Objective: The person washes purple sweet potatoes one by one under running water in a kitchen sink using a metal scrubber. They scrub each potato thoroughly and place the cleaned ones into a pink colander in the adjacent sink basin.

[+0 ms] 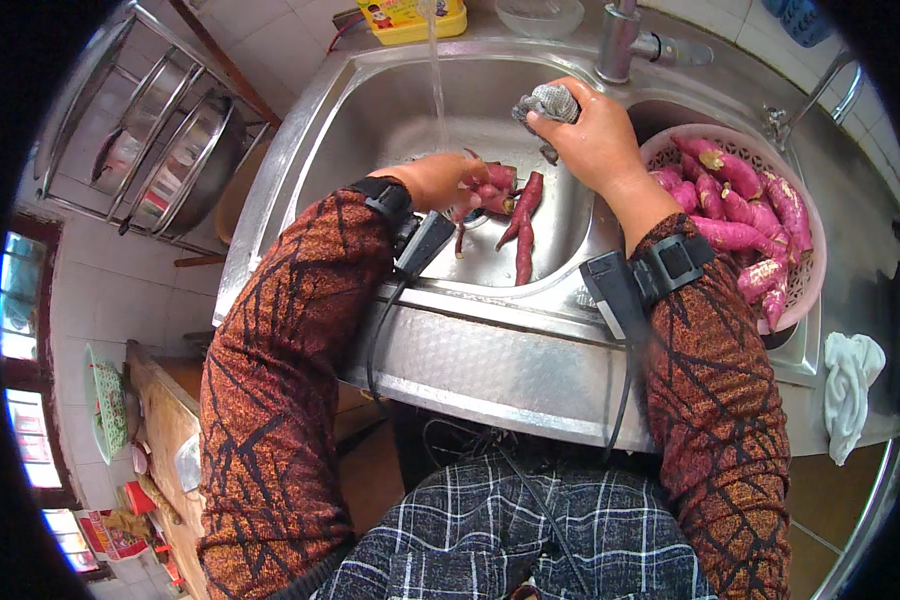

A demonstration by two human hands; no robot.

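My right hand (596,135) is closed around a wet grey scrubbing cloth (555,103) above the right side of the stainless steel sink basin (390,97). Lower and to the left, my left hand (439,182) is over a cluster of red-skinned sweet potatoes (501,178) near the drain; its fingers are blurred, and whether they grip one cannot be told. Another forked sweet potato (525,225) lies on the basin floor just right of them. Water (436,82) runs down in a thin stream behind my left hand. A pink plastic basket (816,277) of sweet potatoes sits in the smaller right basin.
The faucet base (616,45) stands behind the basins, beside a clear bowl (540,16) and a yellow container (420,26). A white cloth (851,390) hangs at the counter's right edge. Metal basins (195,165) rest on a rack at left, above a wooden table (169,427).
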